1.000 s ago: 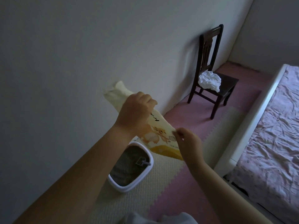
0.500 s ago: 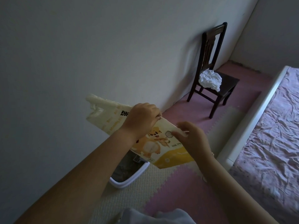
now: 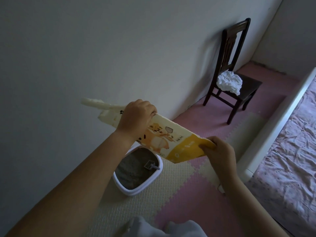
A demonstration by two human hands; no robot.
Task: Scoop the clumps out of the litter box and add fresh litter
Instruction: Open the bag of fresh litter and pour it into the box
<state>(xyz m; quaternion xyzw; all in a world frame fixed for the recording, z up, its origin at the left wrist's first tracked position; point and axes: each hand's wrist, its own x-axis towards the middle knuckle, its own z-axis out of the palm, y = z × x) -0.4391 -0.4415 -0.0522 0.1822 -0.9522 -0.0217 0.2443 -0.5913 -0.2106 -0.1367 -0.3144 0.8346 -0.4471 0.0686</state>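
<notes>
1. The litter bag (image 3: 171,139) is being held in the air by both hands, above the floor mat (image 3: 119,211) and partly over the litter box (image 3: 136,191), which is standing on the mat close to the wall.
2. The left hand (image 3: 136,119) is being kept curled round the bag's upper edge, near its pale, crumpled end; the fingers are being wrapped over that edge in a firm clamp.
3. The yellow bottom corner of the bag is being pinched between the thumb and fingers of the right hand (image 3: 220,156).
4. The bag's long axis is being kept running from the crumpled end (far left, toward the wall) to the yellow end at the near right. Whether the crumpled end is open cannot be told.
5. The box is being seen directly below the left hand and well to the left of the right hand, so the left hand is the nearer one to it.
6. The box is being filled by grey litter (image 3: 133,175), and a scoop (image 3: 150,165) is being left in it, handle toward the right rim.
7. As a judgement, the fresh-litter step is being carried out, and the bag is looking flat, so little may remain. For the coming move, the crumpled end would need to be brought below the yellow end and over the box, or grains are likely to be spilled on the mat.
</notes>
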